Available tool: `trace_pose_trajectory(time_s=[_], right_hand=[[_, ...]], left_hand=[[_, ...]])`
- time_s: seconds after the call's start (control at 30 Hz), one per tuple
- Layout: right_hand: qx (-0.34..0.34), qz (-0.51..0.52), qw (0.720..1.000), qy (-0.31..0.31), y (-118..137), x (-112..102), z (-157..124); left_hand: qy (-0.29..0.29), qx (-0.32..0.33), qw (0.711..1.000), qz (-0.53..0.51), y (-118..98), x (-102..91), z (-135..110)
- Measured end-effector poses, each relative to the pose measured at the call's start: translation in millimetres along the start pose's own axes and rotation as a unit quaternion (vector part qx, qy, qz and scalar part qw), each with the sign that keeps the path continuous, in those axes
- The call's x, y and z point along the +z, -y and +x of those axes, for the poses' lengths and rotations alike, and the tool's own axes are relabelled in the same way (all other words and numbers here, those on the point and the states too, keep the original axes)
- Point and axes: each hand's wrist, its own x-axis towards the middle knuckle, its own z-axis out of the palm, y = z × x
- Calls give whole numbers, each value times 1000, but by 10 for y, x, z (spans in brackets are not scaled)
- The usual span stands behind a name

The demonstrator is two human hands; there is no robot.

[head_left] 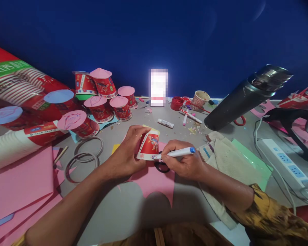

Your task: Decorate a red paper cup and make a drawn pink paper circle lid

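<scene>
Where one marker (176,152) touches, one cup (149,145) rests.

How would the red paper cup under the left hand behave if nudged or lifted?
The paper cup looks thin-walled, probably light and easily crushed. It seems mouth-down on pink paper, so likely stable yet apt to slide; the left hand steadies it against the marker.

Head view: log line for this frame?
left hand: grips paper cup on pink paper | right hand: holds marker, tip at cup's lower edge
</scene>
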Motion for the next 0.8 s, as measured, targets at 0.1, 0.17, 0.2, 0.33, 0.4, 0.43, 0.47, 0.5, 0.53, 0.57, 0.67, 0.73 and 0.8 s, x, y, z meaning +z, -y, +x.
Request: trace_pose_trajectory(time_s=[0.1,0.17,0.2,0.33,0.4,0.43,0.47,0.5,0.53,0.57,0.67,0.73,0.8], right_hand=[[8,-3,1000,-26,-4,-15,3],[20,5,999,-43,-2,-25,6],[24,10,999,-48,-1,-28,8],[12,17,999,-38,4,-28,12],[5,13,1000,-26,3,-24,12],[4,9,1000,-20,2,-23,13],[2,5,1000,-17,1,-23,14],[1,2,1000,-16,0,-24,16],[-1,0,1000,-18,0,-27,18],[-3,-1,1000,-21,0,-31,19],[-6,-5,1000,-29,0,-41,21],[-3,-6,1000,-26,2,-43,16],[-2,-1,1000,-22,3,-41,9]], left_hand=[[-7,0,1000,6,15,-3,-4],[-11,1,1000,10,28,-2,-11],[-11,2,1000,12,34,0,-14],[-7,1,1000,19,46,10,-21],[-5,-3,1000,17,45,11,-20],[-5,-4,1000,16,43,11,-19],[-4,-4,1000,14,42,10,-17],[-3,-3,1000,13,40,8,-15],[-3,-3,1000,12,40,6,-14],[-2,-3,1000,11,39,4,-13],[-2,-2,1000,8,39,-2,-11],[-4,0,1000,10,40,-3,-12],[-4,-2,1000,11,40,-1,-13]])
